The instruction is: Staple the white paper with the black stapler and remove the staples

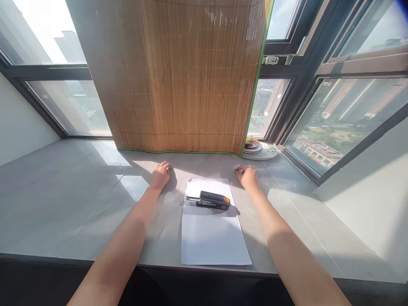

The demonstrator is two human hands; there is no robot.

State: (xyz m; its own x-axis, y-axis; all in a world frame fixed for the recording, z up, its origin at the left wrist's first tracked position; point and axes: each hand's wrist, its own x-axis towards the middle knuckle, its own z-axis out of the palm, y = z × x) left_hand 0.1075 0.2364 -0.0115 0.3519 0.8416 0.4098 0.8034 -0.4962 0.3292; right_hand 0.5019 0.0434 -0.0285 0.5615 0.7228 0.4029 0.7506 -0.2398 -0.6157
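My left hand [161, 174] rests on the grey sill with its fingers curled together. Opposite it, my right hand [247, 175] is also closed, fingertips pinched, with a small dark spot at the tips. What either hand holds, if anything, is too small to make out. Between my forearms lies a stack of white paper [213, 238], its short side towards me. On its upper half a black stapler [214, 200] with an orange end lies sideways, a thin metal part sticking out to the left. Neither hand touches the paper or the stapler.
A brown bamboo blind [191, 85] with green edging hangs down to the sill [63, 191] beyond my hands. Several stacked plates or discs [259, 151] stand at its right corner. Dark-framed windows [350, 127] surround the back and right. White walls close both sides.
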